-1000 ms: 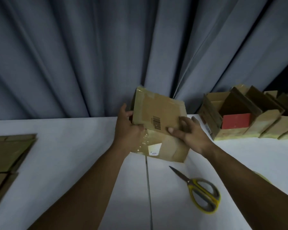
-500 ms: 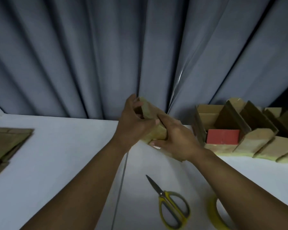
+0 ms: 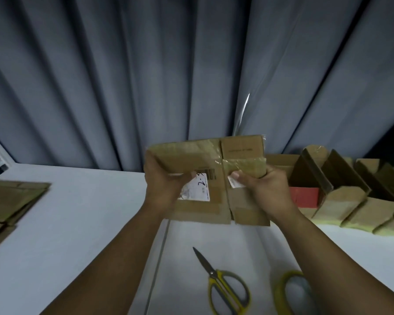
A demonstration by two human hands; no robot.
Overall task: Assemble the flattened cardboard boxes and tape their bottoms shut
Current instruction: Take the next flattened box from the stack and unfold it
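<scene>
Hands, two of them, both grasp one cardboard box point(image 3: 214, 155), which is held in the air above the white table point(image 3: 77, 223), in front of the grey curtain point(image 3: 191, 76). The left hand point(image 3: 166, 185) grips the box's left edge, its thumb lying beside one white label point(image 3: 198, 187). The right hand point(image 3: 264, 189) clasps the right side, thumb on the near face and fingers curled behind. Shiny old tape crosses the box's upper part. On the table below lie one pair of yellow-handled scissors point(image 3: 225, 285) and, just to the right, one yellow tape roll point(image 3: 291, 292), the two apart. One stack of flattened boxes point(image 3: 11, 201) sits at the left; how many it holds I cannot tell. At the right stands one row of several opened boxes point(image 3: 350, 196), with one red item point(image 3: 304, 196) at its near end.
</scene>
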